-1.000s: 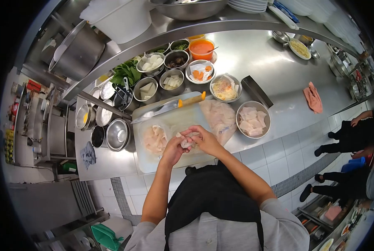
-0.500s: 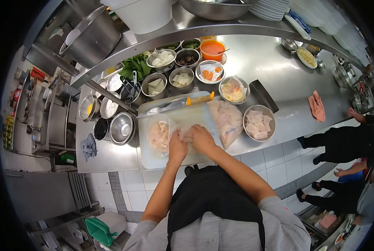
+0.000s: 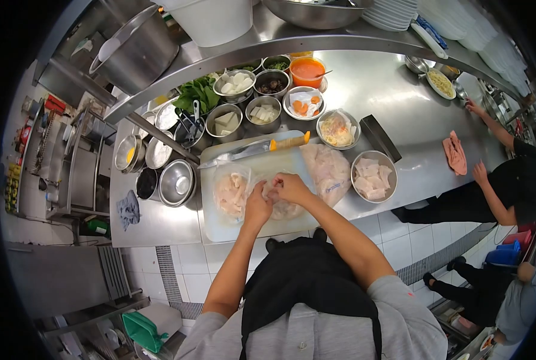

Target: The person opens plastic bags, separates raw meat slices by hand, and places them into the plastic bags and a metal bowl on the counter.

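My left hand (image 3: 258, 206) and my right hand (image 3: 292, 188) meet over the cutting board (image 3: 220, 233), fingers pinched on a thin clear plastic bag (image 3: 286, 210) with pale contents. Left of them lies a clear bag of pale sliced meat (image 3: 230, 193). To the right, a larger bag of pale meat (image 3: 326, 173) overlaps the board's edge. A knife with a yellow-ended handle (image 3: 256, 149) rests across the board's far side. Beside the large bag stands a steel bowl of pale meat slices (image 3: 373, 176).
Steel bowls of ingredients (image 3: 224, 121) and an orange sauce tub (image 3: 307, 71) stand beyond the board. Empty nested bowls (image 3: 176, 182) sit left. A pink cloth (image 3: 454, 153) lies right. A person in black (image 3: 508, 186) reaches over the counter's right end. An overhead shelf (image 3: 280, 43) crosses above.
My hands have gone from holding a small bundle above the board to pinching the bag spread on it. At the right, the person in black has moved up to the counter and stretched an arm over it.
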Available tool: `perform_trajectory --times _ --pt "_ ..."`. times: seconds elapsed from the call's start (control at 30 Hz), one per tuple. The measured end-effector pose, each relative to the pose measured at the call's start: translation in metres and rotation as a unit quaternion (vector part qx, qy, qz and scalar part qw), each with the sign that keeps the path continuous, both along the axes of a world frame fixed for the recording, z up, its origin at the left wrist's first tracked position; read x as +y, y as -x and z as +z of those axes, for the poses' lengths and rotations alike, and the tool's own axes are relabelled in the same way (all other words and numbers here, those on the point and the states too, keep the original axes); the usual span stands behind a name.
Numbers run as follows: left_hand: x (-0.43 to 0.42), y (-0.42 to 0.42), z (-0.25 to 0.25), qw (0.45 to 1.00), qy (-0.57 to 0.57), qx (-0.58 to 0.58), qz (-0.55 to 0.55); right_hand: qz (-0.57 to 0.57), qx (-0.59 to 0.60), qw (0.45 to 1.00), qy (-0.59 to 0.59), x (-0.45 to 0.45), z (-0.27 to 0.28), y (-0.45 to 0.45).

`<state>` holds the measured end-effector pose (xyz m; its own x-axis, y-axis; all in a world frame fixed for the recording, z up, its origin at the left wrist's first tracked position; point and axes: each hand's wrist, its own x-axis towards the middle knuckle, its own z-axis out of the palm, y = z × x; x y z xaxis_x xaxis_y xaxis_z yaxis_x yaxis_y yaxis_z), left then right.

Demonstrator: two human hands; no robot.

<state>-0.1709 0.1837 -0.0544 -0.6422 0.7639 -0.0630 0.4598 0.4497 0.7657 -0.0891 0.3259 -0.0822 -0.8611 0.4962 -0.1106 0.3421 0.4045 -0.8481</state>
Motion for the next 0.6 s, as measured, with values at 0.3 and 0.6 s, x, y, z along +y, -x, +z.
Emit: perform_trajectory --times 0.3,0.6 --pt "0.006 0.011 -0.001 0.996 0.025 -0.078 -0.026 -0.054 0.090 0.993 0.054 -0.011 0.006 -0.019" --pt "0.007 0.004 0.027 0.947 -0.015 -0.320 0.008 -0.294 0.207 0.905 0.228 0.017 0.014 -0.103"
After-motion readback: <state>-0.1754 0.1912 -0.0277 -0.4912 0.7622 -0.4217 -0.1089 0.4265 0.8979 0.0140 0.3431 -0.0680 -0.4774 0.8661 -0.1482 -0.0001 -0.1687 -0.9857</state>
